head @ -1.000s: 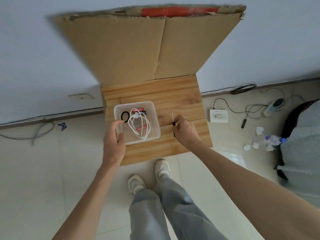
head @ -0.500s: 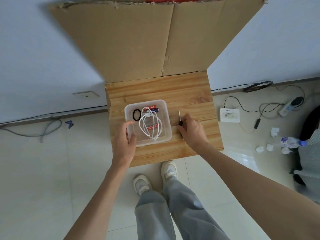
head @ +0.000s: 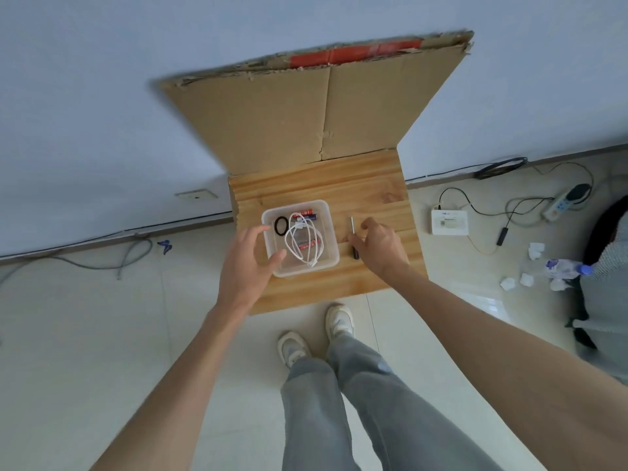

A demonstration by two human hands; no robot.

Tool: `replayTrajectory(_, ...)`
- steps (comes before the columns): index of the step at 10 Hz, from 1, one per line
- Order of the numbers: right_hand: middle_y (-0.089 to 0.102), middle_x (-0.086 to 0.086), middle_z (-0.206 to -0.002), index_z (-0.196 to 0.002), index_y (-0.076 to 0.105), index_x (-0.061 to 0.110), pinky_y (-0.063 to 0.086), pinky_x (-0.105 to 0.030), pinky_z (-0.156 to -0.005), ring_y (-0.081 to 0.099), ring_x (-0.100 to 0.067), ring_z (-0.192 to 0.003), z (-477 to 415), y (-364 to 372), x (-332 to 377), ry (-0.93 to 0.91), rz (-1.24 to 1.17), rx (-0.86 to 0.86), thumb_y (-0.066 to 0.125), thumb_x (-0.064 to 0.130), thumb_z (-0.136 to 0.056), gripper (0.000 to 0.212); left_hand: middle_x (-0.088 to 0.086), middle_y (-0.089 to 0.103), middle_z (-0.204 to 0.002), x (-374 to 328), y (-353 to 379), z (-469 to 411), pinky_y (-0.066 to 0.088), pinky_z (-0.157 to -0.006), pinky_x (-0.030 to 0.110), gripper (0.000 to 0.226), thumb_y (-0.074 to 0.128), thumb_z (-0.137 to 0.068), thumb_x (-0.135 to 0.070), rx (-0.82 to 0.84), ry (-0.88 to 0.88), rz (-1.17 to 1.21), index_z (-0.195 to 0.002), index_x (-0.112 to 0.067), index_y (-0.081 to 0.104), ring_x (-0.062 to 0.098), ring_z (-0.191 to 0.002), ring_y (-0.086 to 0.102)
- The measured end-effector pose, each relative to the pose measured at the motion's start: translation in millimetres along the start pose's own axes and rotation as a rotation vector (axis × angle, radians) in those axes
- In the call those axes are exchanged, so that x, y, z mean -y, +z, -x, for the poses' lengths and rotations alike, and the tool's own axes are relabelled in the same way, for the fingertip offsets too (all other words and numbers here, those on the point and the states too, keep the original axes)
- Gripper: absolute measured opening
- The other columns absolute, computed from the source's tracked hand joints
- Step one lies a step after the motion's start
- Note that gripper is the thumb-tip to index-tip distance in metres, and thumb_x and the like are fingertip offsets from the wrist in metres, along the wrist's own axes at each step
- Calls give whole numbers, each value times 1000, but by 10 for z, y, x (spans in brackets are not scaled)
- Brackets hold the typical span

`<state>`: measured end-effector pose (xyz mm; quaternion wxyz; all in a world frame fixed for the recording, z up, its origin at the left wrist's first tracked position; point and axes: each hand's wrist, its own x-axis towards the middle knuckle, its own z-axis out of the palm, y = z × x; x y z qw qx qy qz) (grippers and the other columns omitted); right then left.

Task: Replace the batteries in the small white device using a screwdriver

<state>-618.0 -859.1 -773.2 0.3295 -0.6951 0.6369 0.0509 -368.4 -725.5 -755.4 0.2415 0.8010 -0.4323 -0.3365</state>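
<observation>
Right grip [head: 380, 245] pinches the small black-handled screwdriver [head: 353, 240] lying on the wooden tabletop [head: 367, 188]. Left grip [head: 249, 263] hovers spread wide at the clear plastic tray [head: 331, 232] holding red batteries [head: 308, 246].

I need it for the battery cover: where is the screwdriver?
The screwdriver lies on the wooden table, just right of the clear plastic tray, at the fingertips of the right hand.

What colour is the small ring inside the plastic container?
Black. The ring lies in the container's far left corner, shown best in the head view.
</observation>
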Motion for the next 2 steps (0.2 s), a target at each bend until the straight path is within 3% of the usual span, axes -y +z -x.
replayTrajectory(1,69,-11,-98,-109,65,5,55,-37,-66,68,-34,-92,276,-440,324,25,100,94,59,34,-104,30,-15,61,-139,-467,-381,138,52,-106,44,61,80,-84,-58,41,54,-141,-136,-38,56,13,-130,58)
replayTrajectory(2,63,-7,-86,-93,58,9,40,-30,-54,65,-30,-86,603,-892,622,-14,122,134,61,32,-104,26,-13,69,-129,-1060,-732,335,55,-96,41,66,80,-77,-69,70,92,-260,-130,-32,63,13,-119,65)
